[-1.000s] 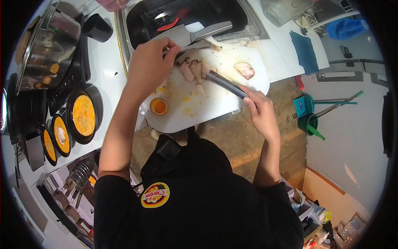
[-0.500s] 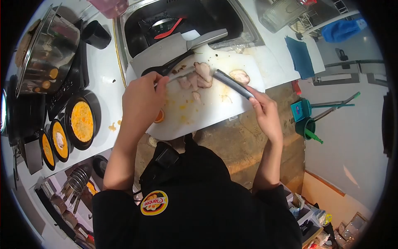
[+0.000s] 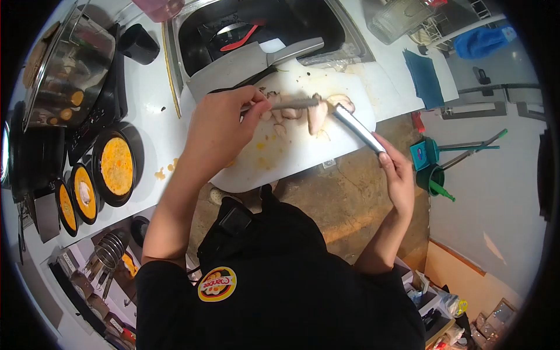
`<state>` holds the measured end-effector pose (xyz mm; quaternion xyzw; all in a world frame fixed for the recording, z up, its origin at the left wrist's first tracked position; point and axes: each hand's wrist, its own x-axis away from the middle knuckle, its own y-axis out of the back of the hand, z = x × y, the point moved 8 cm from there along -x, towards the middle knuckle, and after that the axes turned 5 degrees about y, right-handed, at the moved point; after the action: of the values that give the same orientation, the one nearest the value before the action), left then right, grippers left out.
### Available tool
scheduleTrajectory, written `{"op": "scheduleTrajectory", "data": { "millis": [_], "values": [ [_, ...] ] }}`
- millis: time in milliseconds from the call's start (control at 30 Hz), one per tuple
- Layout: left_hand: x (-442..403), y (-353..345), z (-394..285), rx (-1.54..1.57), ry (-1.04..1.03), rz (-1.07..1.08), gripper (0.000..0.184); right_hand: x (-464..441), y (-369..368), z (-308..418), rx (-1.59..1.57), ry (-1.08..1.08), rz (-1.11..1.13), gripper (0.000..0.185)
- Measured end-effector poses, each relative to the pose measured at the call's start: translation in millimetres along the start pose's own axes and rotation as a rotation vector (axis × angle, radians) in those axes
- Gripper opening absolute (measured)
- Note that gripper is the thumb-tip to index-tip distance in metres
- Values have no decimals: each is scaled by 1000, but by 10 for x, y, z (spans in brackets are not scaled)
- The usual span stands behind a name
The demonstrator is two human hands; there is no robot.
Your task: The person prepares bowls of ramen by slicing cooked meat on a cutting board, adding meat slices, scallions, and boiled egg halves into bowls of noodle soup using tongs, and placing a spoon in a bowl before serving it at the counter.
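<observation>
My left hand (image 3: 224, 119) is closed on a thin metal utensil (image 3: 294, 103), whose far end touches a slice of meat (image 3: 317, 116) over the white cutting board (image 3: 262, 169). From the right, my right hand (image 3: 398, 172) grips the end of metal tongs (image 3: 361, 128), their tips close to that slice. Several meat pieces (image 3: 286, 111) lie between the hands, and another slice (image 3: 342, 102) is just beyond the tong tips. A wide cleaver (image 3: 233, 70) rests across the board's far left corner, by the sink. My left hand and forearm cover part of the board.
Behind the board is the black sink (image 3: 315, 26) with a red utensil (image 3: 240, 39). At left stand black bowls of orange food (image 3: 116, 166), a black cup (image 3: 139, 44) and a large glass-walled pot (image 3: 73, 70). A blue cloth (image 3: 423, 80) lies at right.
Both hands have moved right since half a second ago, and the meat slice between the utensil and tongs has shifted right too. Earlier, my left hand was nearer the cleaver.
</observation>
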<state>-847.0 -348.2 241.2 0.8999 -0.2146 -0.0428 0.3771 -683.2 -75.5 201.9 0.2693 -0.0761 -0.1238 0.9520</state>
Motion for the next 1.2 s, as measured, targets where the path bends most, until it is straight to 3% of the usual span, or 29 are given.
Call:
{"op": "scheduleTrajectory", "data": {
  "millis": [100, 200, 300, 333, 400, 500, 633, 767, 833, 933, 1033, 1200],
  "values": [
    [-138, -116, 80, -196, -29, 35, 16, 31, 11, -15, -17, -4, -27, 32],
    [-275, -151, 102, -315, -91, 7, 18, -142, -238, 200, 161, 108, 43, 32],
    [-234, -53, 78, -289, -98, -39, 22, -277, -486, 300, 224, 218, 70, 31],
    [-183, 14, 74, -289, -97, -36, 22, -311, -530, 340, 237, 156, 96, 30],
    [-34, 291, 260, -234, 106, -109, 26, -335, -533, 349, 228, 156, 97, 30],
    [171, 480, 622, -281, 276, -41, 31, -342, -519, 334, 200, 119, 106, 31],
    [188, 355, 859, -123, 407, 40, 31, -334, -469, 188, 141, 101, 87, 31],
    [110, 122, 907, -1, 372, -6, 26, -328, -467, 123, 93, 90, 63, 31],
    [159, 256, 734, -67, 165, -178, 23, -324, -475, 152, 97, 117, 66, 31],
    [303, 549, 500, -112, 219, -210, 20, -278, -388, 70, 60, 51, 40, 32],
    [319, 659, 288, -29, 202, -129, 19, -180, -226, -26, -19, 1, -31, 32],
    [-95, 77, 20, 23, -12, 61, 17, 18, -18, 37, -100, 17, -71, 33]
  ]
}}
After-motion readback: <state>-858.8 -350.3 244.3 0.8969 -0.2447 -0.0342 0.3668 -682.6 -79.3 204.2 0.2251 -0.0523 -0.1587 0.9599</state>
